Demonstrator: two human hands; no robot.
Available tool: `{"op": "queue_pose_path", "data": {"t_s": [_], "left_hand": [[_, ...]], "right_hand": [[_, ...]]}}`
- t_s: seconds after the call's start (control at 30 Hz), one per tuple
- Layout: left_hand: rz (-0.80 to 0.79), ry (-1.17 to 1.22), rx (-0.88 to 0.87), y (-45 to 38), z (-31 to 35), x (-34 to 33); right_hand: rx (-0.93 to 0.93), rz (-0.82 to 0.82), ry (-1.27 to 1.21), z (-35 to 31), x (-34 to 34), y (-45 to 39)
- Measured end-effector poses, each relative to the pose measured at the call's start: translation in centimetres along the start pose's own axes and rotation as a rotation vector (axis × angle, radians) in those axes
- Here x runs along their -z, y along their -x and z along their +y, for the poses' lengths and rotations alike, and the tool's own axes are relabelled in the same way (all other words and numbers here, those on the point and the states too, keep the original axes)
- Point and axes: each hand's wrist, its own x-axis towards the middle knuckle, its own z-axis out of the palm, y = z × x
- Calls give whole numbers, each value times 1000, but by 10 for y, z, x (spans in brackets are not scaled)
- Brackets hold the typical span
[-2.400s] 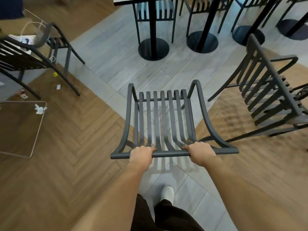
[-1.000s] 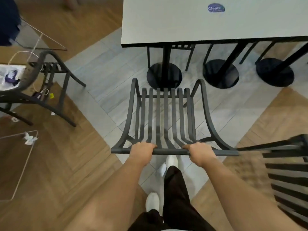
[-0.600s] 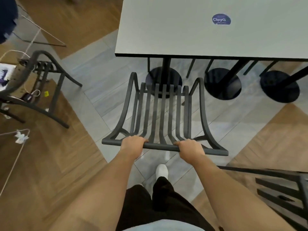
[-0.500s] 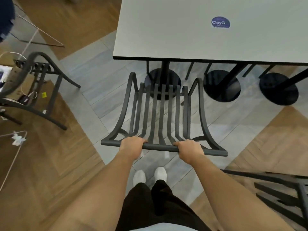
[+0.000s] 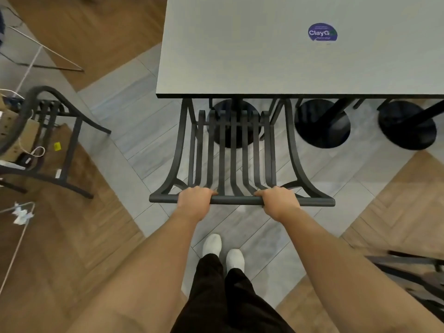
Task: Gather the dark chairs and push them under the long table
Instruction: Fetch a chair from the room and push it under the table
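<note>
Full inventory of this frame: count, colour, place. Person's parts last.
held chair: 1, dark grey, centre, front edge at the table edge
long table: 1, light grey top, upper right
sticker: 1, blue, on the tabletop
round bases: 3, black, on the floor beneath the table
side chair: 1, dark, left
far chair: 1, dark, lower right, partly cut off
left hand: grips the top rail
right hand: grips the top rail
shoes: 2, white, bottom centre

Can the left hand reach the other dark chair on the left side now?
Probably not as things stand. The left hand grips the top rail of the chair at the table, and the other chair stands apart across open floor, seemingly beyond arm's length.
</note>
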Motion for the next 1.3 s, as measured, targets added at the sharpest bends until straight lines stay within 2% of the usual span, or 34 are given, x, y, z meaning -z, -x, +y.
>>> {"op": "queue_pose_path", "data": {"t_s": [0.33,0.53,0.7,0.8,1.03,1.23,1.3], "left_hand": [[-54,46,-24,-23,-8,14],[-178,171,-94,-21,-10,25],[-222,246,-164,-11,-10,37],[-217,216,-261,-4,2,49],[-79,-23,-504,0,54,72],[37,-129,-768,11,111,65],[-12,-195,-832,20,133,58]], "right_hand": [[-49,-10,-98,1,18,-17],[-96,6,-225,1,25,2],[-205,45,-364,2,35,29],[-253,102,-477,5,36,45],[-388,220,-557,12,24,86],[-569,189,-632,35,-20,145],[-628,178,-659,43,-40,173]]}}
